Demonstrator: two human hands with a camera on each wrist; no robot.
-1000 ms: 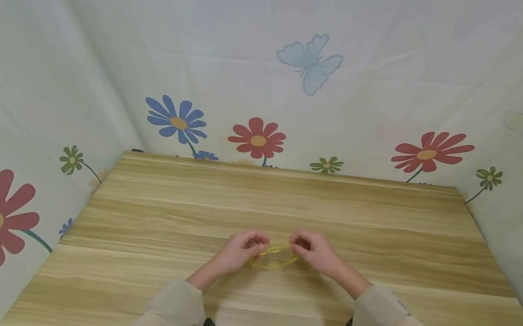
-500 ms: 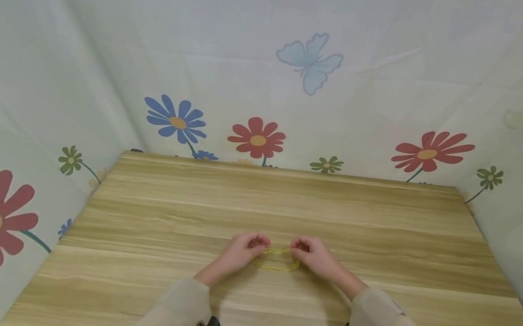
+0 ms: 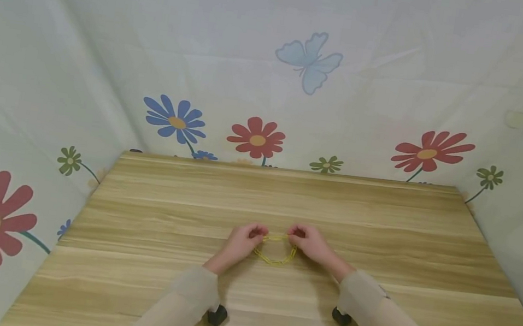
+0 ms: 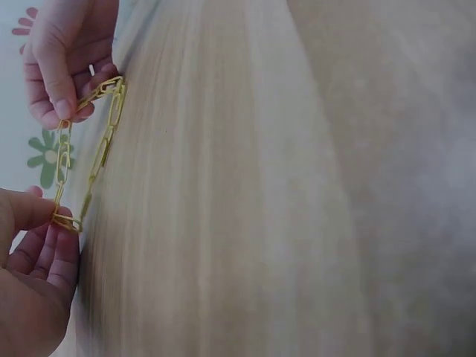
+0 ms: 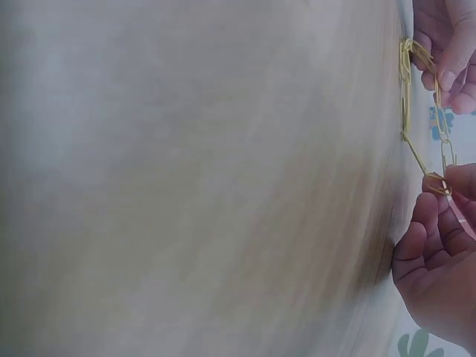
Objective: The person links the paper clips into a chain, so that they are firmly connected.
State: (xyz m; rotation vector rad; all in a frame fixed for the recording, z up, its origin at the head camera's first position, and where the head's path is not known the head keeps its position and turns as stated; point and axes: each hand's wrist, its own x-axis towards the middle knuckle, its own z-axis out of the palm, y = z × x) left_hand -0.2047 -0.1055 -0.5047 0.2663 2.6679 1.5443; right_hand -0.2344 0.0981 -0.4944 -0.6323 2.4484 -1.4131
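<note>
A chain of yellow paper clips (image 3: 274,264), linked into a closed loop, hangs between the two hands over the middle of the wooden table (image 3: 272,307). My left hand (image 3: 242,242) pinches the loop at its left side between thumb and fingertips. On the opposite side my right hand (image 3: 309,242) pinches it the same way, and the upper stretch runs nearly straight between them. In the left wrist view the separate links of the paper clip chain (image 4: 104,149) show clearly, the lower part sagging toward the tabletop. The clips right under the fingertips are partly hidden.
Behind the table's far edge stands a pale cloth backdrop (image 3: 218,41) printed with flowers and a butterfly. More of this cloth covers both sides. Dark wrist-worn pieces (image 3: 217,316) stick out under both sleeves, close over the tabletop.
Both hands have risen slightly away from the body, carrying the loop with them. It now hangs rounder and its links show more clearly.
</note>
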